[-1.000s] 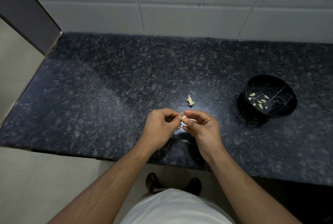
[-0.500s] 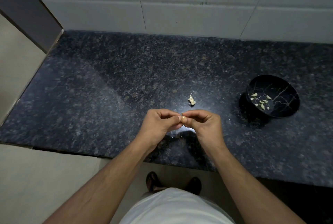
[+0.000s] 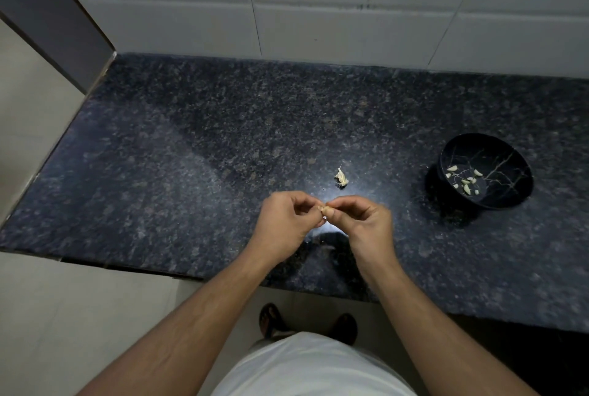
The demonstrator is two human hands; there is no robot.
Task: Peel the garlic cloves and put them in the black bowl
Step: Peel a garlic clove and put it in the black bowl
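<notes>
I hold one garlic clove (image 3: 324, 210) up over the bench (image 3: 159, 178), well to the left of the black bowl (image 3: 486, 172). My left hand (image 3: 287, 220) pinches it with curled fingers, and my right hand (image 3: 363, 220) pinches it from the other side, so both hands are tight on the same small clove. The fingertips hide most of it. I think I am part way through pulling the skin off.

What could go wrong? The clove is tiny, so it could pop out if I squeeze too hard and fall on the bench or off the near edge onto the floor. Bits of skin could also stick to it and end up in the bowl.

I cannot tell for sure which way the clove points. Its long side seems to run left to right, from one hand to the other.

The bowl holds a few peeled cloves (image 3: 465, 180). A scrap of skin (image 3: 341, 176) lies on the bench, left of the bowl and just beyond my hands.
</notes>
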